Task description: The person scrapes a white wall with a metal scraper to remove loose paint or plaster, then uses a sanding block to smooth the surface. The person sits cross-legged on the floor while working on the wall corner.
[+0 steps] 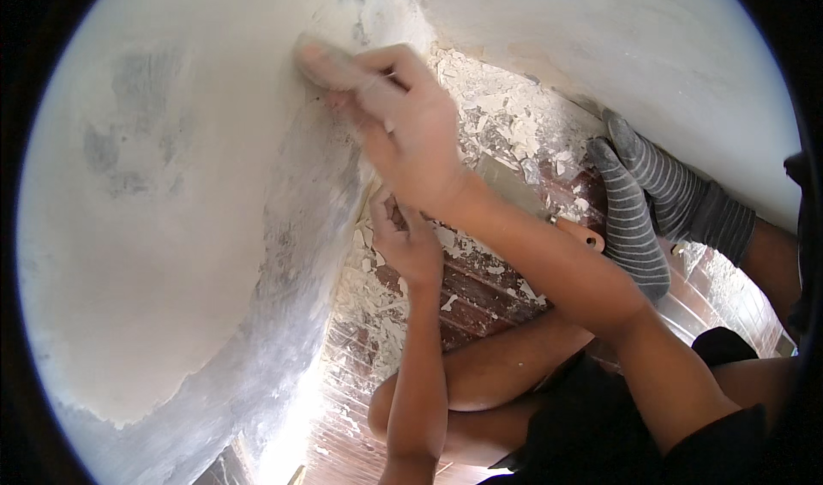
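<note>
My right hand (418, 125) is raised against the wall (193, 247), its fingers bent around a rounded object (321, 64). Motion blurs that object, so its kind is unclear. Lower down, close to the foot of the wall, is my left hand (408, 244) with loosely curled fingers. Whether anything lies within them is hidden. Bare grey areas (276, 228) show on the wall beside smooth pale coating with a ragged edge. A broad-bladed scraper (511, 179) with a wooden handle (582, 233) lies on the floor under my right forearm.
Pale flakes and dust (501, 112) litter the reddish-brown floor (476, 292), thickest in the corner. A second wall (611, 41) rises at the upper right. My feet in striped socks (633, 228) rest near it, and my bent leg (501, 363) crosses the lower middle.
</note>
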Available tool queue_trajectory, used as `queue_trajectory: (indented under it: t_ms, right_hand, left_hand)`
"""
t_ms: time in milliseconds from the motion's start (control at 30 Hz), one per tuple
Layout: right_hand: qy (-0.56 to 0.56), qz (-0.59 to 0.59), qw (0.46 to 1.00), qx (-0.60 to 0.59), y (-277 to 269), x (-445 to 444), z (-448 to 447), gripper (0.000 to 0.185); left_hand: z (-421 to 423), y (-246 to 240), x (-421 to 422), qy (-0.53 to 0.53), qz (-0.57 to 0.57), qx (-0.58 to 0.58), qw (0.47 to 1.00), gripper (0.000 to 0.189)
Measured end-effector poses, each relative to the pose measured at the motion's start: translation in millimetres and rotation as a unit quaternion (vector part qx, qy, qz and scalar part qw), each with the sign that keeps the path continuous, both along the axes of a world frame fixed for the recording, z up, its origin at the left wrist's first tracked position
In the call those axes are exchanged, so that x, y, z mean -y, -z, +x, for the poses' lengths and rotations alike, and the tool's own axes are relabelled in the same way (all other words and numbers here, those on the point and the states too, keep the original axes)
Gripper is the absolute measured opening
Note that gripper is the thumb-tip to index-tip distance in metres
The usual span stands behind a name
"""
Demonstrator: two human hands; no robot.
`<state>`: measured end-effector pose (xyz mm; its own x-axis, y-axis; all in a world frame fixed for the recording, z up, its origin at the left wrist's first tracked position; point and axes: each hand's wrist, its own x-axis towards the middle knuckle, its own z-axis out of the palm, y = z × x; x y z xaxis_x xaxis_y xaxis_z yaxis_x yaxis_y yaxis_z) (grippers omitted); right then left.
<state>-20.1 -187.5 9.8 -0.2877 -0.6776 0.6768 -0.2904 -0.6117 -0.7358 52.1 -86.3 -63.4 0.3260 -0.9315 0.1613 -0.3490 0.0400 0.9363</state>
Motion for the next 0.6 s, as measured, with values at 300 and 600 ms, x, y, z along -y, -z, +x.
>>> queue_trajectory:
  t_ms: [300, 600]
  right_hand:
    - [0.08, 0.112, 0.989, 0.049, 26.1, 24.0, -19.4, 0.009]
    - [-0.016, 0.043, 0.998, 0.044, 29.9, -2.0, -13.4, 0.015]
  left_hand:
    - [-15.2, -3.8, 2.8, -0.043, 0.034, 0.045, 0.998, 0.014]
    - [-20.4, -0.6, 31.6, -0.04, -0.01, -0.098, 0.994, 0.018]
